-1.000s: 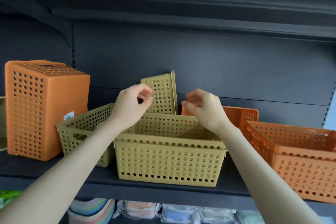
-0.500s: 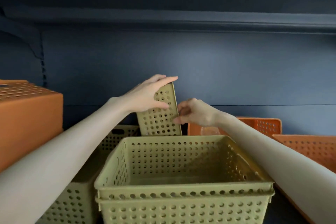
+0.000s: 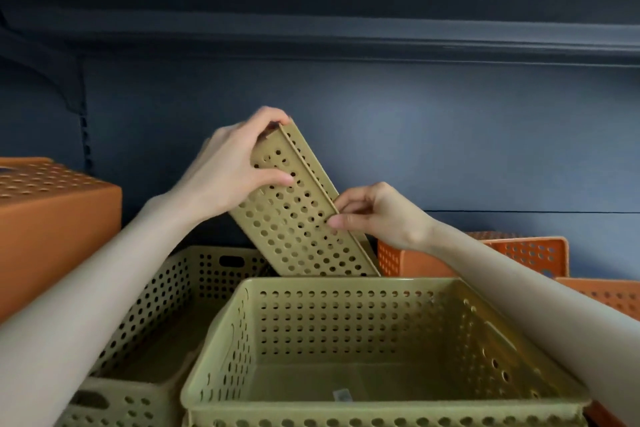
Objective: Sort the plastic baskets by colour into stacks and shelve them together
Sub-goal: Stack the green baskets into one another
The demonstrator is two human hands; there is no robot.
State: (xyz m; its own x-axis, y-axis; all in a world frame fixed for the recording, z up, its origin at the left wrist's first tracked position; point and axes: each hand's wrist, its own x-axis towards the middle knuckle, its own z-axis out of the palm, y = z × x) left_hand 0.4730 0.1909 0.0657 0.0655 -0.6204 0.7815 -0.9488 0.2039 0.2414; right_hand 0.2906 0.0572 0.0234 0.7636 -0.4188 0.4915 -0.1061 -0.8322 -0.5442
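A narrow olive-green perforated basket (image 3: 298, 218) stands on end behind the others, tilted with its top to the left. My left hand (image 3: 232, 166) grips its upper end; my right hand (image 3: 377, 215) pinches its right rim lower down. Directly in front sits a wide olive-green basket (image 3: 349, 402), open side up, with another nested under it. A second olive-green basket (image 3: 166, 298) lies to its left. Orange baskets sit at the right (image 3: 526, 253) and an orange one stands overturned at the left (image 3: 52, 218).
The dark shelf back wall (image 3: 450, 149) rises close behind the baskets, and the shelf above (image 3: 346, 35) overhangs. Another orange basket's rim (image 3: 609, 291) shows at the far right behind my right forearm.
Both hands have closed on the narrow olive-green basket and tipped its top to the left. The camera has moved closer to and higher over the shelf.
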